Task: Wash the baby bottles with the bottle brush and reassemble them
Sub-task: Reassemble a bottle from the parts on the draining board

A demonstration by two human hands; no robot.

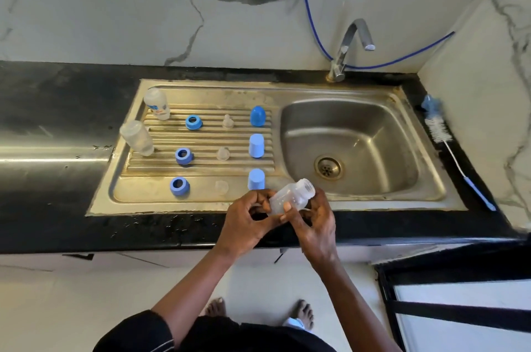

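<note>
Both my hands hold a clear, open baby bottle (293, 197) over the sink's front edge, its mouth tilted up to the right. My left hand (247, 222) grips its base and my right hand (314, 225) wraps its side. On the drainboard (161, 202) two more bottles (157, 104) (137, 137) stand upside down at the left. Beside them lie three blue collar rings (194, 122) (184, 155) (179, 186), three clear teats (228, 121) (223, 154) (221, 187) and three blue caps (257, 115) (256, 145) (256, 179). The bottle brush (444, 139) lies on the counter right of the sink.
The steel basin (359, 133) with its drain (328, 167) is dry, and the tap (349, 44) above it is not running. A blue hose (311, 18) and a black cable hang on the marble wall. The black counter (57, 98) surrounds the sink.
</note>
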